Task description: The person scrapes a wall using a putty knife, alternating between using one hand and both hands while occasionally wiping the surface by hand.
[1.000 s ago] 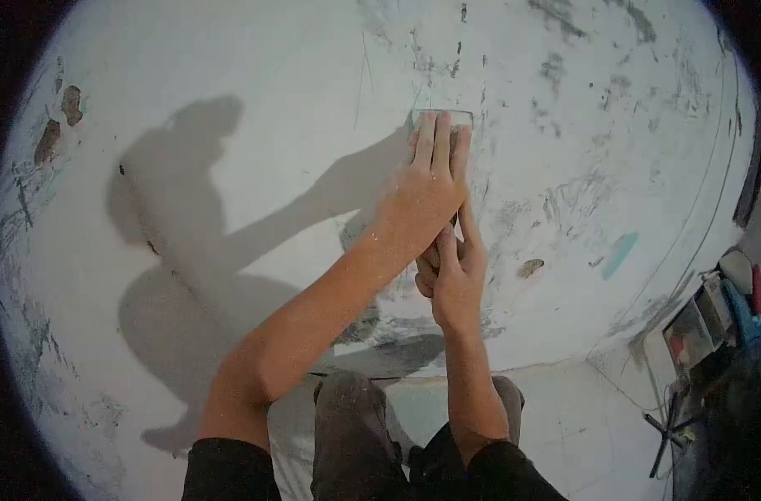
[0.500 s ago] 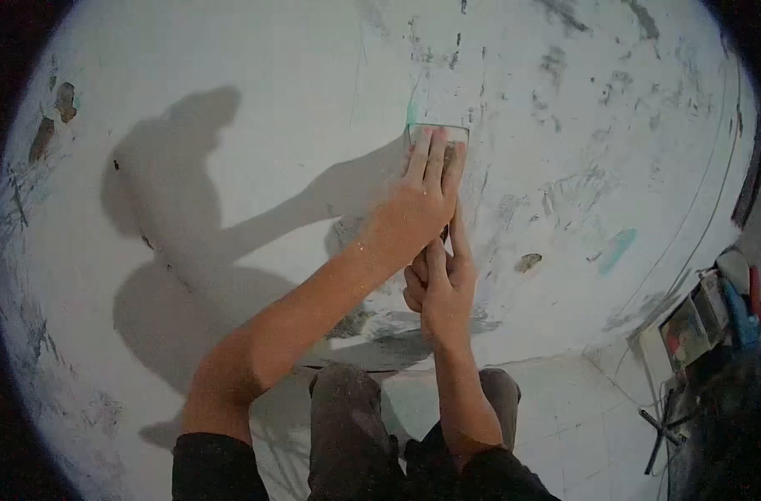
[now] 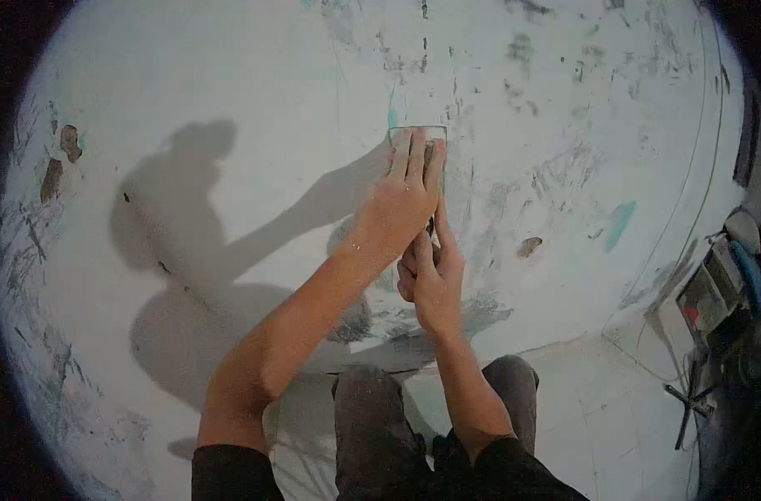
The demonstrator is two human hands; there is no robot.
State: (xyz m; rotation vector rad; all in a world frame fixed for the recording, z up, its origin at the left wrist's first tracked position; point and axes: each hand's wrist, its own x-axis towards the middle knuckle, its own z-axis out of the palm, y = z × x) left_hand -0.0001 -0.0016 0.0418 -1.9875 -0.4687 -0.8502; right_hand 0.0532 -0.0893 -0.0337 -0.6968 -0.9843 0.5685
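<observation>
My right hand (image 3: 439, 288) grips the handle of a flat scraper (image 3: 436, 133), its index finger stretched along the tool. The fingers of my left hand (image 3: 405, 188) lie stretched out on the broad blade, pressing it against the white wall (image 3: 280, 100). Only the blade's far edge and corners show past the fingertips; my hands hide most of the handle. Just above the blade is a thin green streak (image 3: 392, 117). Dark scuffs and rough grey patches surround the hands.
Brown chipped holes (image 3: 70, 144) mark the wall at the left, with another chipped spot (image 3: 530, 247) right of my hands. My knees (image 3: 368, 409) are below, over a pale tiled floor (image 3: 577, 426). Boxes and odds and ends (image 3: 715, 288) are piled at the right.
The view has turned slightly, so the wall marks and the pile have shifted. Both hands and the scraper appear a little further left, still just below the green streak. Their hold looks the same.
</observation>
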